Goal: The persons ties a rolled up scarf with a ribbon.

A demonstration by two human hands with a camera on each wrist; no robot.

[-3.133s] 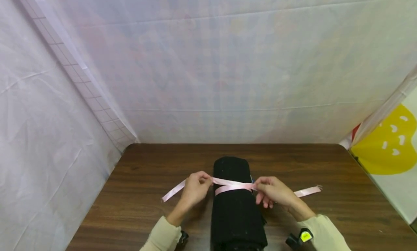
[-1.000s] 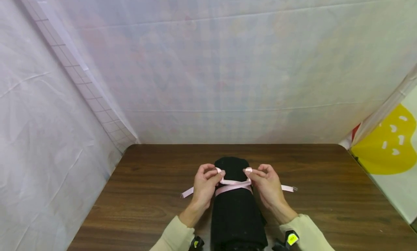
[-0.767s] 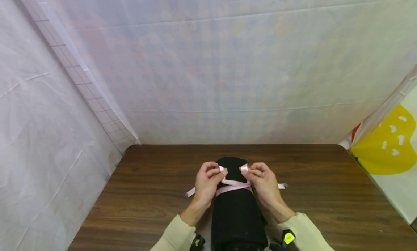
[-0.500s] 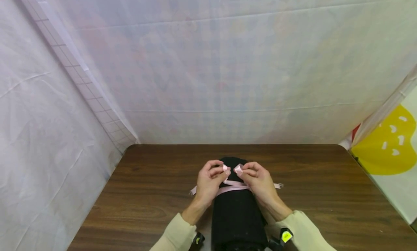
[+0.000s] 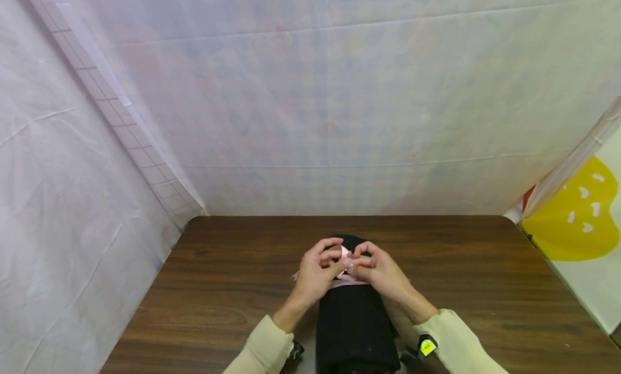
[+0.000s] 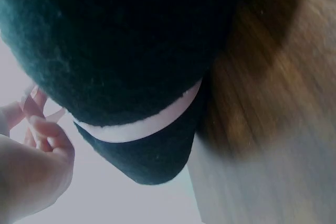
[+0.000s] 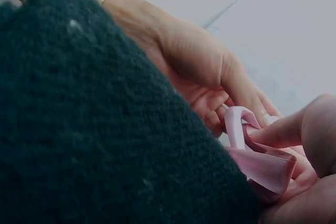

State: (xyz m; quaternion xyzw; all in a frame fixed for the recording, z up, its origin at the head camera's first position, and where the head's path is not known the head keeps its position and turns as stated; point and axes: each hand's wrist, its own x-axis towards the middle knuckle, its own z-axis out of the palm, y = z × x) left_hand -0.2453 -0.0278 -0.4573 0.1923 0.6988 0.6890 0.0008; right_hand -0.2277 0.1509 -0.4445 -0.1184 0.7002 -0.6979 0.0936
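- Left hand (image 5: 314, 274): grip pinches the pink satin ribbon (image 7: 265, 170) between thumb and fingers, above the far part of the roll.
- Right hand (image 5: 385, 277): grip pinches the same ribbon, fingertips close beside those of the left hand.
- Pink satin ribbon: encircles the roll toward its far end; looped portions are raised between both hands.
- Black cloth roll (image 5: 356, 328): lies lengthwise, near to far, on the wood-grain bench (image 5: 233, 288).
- White curtain (image 5: 339, 120): hangs beyond the bench's far edge.
- Yellow printed shape (image 5: 572, 223): located right of the bench.
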